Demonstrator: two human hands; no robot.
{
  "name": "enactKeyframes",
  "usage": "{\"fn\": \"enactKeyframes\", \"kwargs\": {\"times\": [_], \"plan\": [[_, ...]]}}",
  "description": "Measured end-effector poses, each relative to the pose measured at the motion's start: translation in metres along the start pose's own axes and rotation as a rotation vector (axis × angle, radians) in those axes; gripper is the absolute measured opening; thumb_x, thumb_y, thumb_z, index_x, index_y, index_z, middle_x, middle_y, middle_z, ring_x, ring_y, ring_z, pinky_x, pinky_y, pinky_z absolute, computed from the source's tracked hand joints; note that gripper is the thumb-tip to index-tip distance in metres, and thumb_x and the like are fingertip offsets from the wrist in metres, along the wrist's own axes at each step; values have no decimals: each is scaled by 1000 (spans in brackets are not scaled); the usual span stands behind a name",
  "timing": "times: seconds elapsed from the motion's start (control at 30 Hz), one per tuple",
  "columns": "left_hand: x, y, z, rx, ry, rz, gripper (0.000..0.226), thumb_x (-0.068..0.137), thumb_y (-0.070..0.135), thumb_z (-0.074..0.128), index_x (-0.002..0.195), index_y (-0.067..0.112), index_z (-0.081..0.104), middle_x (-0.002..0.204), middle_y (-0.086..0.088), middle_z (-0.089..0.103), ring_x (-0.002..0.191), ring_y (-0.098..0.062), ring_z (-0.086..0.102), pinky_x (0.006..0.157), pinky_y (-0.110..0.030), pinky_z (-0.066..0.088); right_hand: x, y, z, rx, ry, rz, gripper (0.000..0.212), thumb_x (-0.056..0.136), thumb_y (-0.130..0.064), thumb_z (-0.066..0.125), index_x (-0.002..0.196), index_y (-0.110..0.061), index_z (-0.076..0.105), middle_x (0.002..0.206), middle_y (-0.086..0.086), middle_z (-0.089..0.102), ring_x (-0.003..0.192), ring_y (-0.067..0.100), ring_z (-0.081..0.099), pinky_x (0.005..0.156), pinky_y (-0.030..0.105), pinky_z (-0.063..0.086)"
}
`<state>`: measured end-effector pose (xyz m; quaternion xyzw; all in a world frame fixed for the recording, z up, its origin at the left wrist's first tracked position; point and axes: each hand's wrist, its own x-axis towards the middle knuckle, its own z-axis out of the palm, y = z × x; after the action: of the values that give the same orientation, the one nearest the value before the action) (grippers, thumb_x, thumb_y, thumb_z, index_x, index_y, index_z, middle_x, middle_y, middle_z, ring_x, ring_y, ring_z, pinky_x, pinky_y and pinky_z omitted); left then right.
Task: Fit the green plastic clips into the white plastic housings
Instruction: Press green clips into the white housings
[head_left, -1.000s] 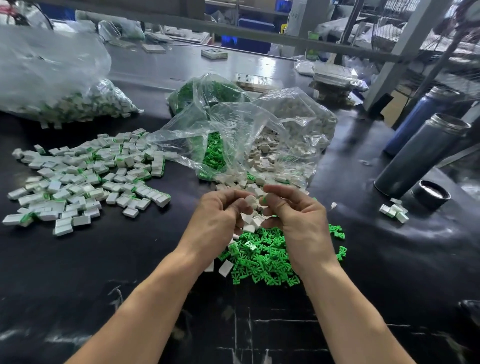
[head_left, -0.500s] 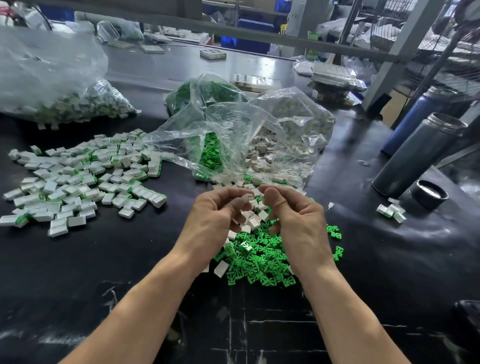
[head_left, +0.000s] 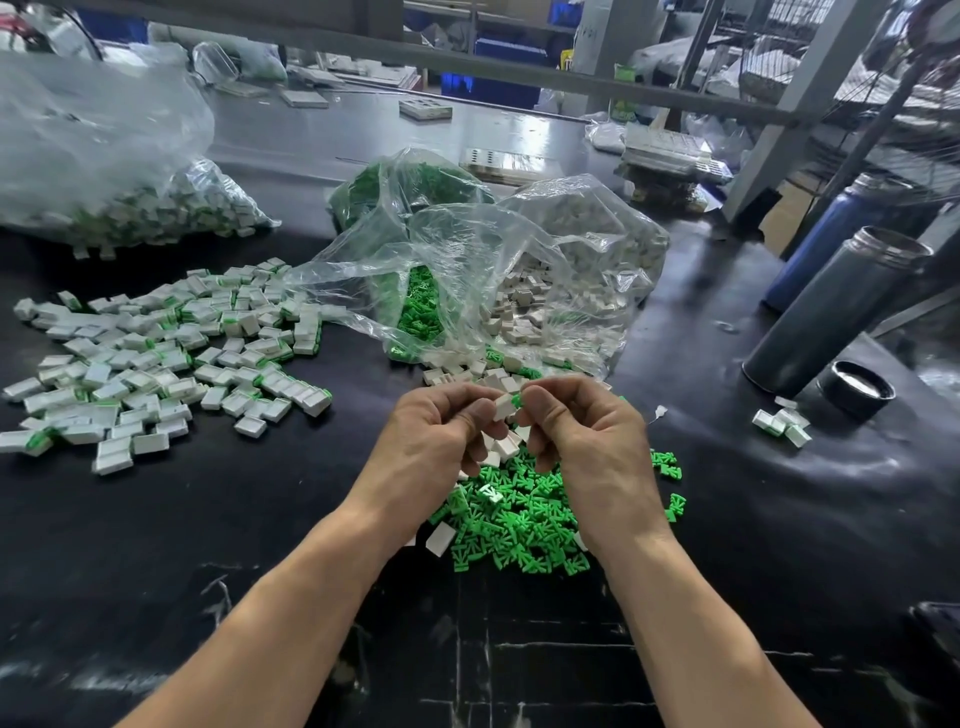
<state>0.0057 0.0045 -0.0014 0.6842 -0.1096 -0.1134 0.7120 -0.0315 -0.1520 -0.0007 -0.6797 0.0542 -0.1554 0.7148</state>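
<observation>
Insertion step in hand: small white plastic housing (head_left: 503, 406) is pinched in left hand (head_left: 441, 441), green plastic clip (head_left: 516, 400) pinched in right hand (head_left: 587, 441), above the near green pile (head_left: 514, 525). Next, clip needs pressing fully home.

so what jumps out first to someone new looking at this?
The two hands at centre: the left hand pinches a white housing while the right hand pushes a green clip into its end. Just below them lies a bright heap of loose clips on the black table. To the left spreads a wide scatter of finished pieces.
</observation>
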Motion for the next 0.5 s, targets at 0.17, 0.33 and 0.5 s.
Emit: {"fn": "enactKeyframes", "kwargs": {"times": [0.17, 0.33, 0.5], "plan": [[-1, 3, -1, -7, 8, 1, 17, 101, 9, 61, 102, 15, 77, 81, -2, 74, 64, -10, 60, 58, -23, 53, 1, 1, 1, -22, 7, 23, 8, 97, -16, 72, 96, -8, 74, 71, 2, 69, 55, 12, 55, 48, 24, 45], [-2, 7, 1, -30, 28, -6, 15, 94, 2, 67, 104, 10, 75, 73, 5, 72, 62, -7, 64, 56, -14, 49, 1, -3, 0, -22, 83, -25, 9, 98, -14, 70, 90, -12, 73, 73, 7, 72, 56, 18, 55, 46, 29, 46], [-3, 10, 4, -4, 61, 16, 18, 89, 0, 75, 103, 11, 73, 84, -1, 76, 68, -13, 69, 57, -13, 48, 0, -1, 2, -1, 76, 29, 7, 97, -15, 72, 91, -11, 73, 75, 7, 74, 56, 14, 59, 46, 24, 46]]}}
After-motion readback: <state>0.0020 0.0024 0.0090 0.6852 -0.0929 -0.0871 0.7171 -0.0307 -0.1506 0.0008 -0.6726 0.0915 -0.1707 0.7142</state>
